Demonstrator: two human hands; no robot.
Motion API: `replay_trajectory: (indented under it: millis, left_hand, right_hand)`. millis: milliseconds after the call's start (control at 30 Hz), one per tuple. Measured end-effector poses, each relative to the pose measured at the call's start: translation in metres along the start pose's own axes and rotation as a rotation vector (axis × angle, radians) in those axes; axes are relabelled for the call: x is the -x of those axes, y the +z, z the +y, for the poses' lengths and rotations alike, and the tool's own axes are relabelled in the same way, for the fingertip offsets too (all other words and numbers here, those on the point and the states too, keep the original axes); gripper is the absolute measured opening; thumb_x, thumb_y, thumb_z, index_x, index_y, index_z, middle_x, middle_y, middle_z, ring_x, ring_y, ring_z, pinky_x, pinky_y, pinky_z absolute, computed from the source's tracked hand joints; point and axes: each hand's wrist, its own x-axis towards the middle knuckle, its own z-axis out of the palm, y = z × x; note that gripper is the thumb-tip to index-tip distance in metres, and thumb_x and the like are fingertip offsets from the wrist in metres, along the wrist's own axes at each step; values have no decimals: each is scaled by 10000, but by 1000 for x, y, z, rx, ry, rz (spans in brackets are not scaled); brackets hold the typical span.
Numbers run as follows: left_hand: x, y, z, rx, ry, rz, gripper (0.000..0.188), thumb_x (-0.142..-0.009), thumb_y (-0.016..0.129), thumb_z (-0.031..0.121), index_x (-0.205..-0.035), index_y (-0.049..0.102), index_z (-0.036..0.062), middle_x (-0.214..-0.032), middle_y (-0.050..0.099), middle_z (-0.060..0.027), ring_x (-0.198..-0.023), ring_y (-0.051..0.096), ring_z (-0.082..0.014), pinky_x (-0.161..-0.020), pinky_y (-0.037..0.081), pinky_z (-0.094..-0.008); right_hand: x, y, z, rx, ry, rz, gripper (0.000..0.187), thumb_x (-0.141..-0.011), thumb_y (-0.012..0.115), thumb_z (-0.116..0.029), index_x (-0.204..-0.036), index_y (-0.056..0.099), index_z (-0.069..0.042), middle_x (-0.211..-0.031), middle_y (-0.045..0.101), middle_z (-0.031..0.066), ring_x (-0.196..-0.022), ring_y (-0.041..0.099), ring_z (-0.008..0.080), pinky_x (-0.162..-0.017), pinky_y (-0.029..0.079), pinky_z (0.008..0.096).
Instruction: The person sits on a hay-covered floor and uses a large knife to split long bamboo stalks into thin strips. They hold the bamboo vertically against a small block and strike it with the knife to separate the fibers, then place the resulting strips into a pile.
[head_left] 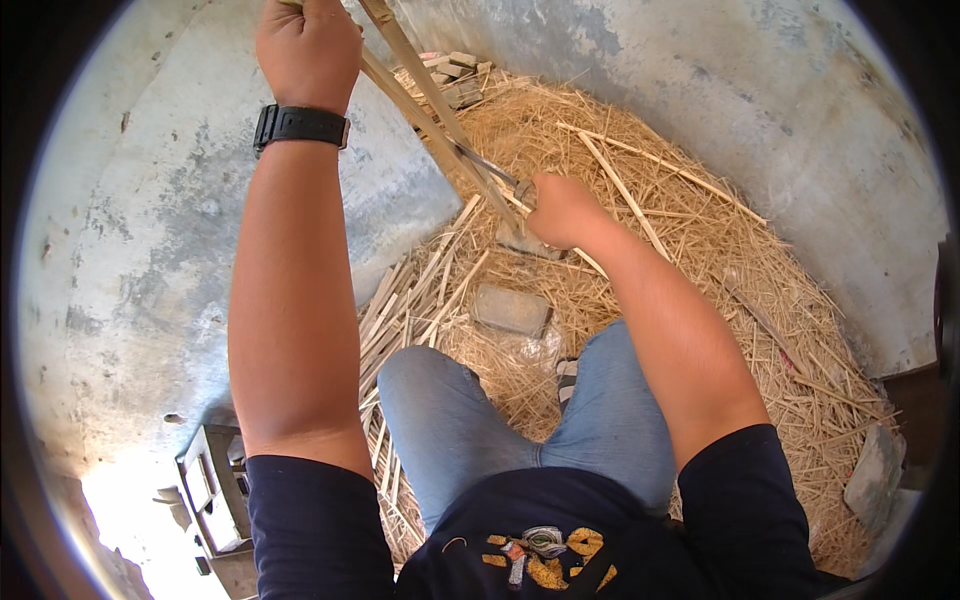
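Note:
My left hand (310, 55), with a black watch on its wrist, is raised at the top edge. It is closed around a long bamboo strip (400, 95), whose far end runs out of view. A second piece, a bamboo pole (412, 62), slants down beside it, and the two come together near my right hand (565, 212). That hand is closed on the handle of a knife. The dark, narrow knife blade (487, 165) lies against the bamboo where the pieces meet. My right fingers are partly hidden, so I cannot tell whether they also touch the bamboo.
Bamboo shavings (690, 240) cover the floor around my legs. Split strips (400, 300) are heaped at my left. A brick (510, 310) lies between my knees, and several bricks (460, 75) sit at the far corner. Grey walls (720, 80) enclose the space; a stone (875, 475) rests at right.

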Motion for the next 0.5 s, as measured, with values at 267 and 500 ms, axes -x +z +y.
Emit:
replay_trajectory:
  millis: [267,500]
  left_hand:
    - [0,1,4,81,-80,-125,413,-1018,559,445,-1028,648,41,-620,472,33,-492,460,-73,-446,387,-250]
    - [1,2,8,-9,-53,-113,431,-1020,547,454,-1047,652,36,-598,456,32,-473,447,-70,-431,370,-261]
  right_hand:
    - [-5,-12,2,-51,48,-54,397,-835,589,-78,-1208,574,59,-946,675,229,-756,684,328,-639,551,433]
    - [-18,-11,22,-430,151,-265,358,-841,612,-73,-1176,593,52,-842,645,161,-589,605,232,-524,507,394]
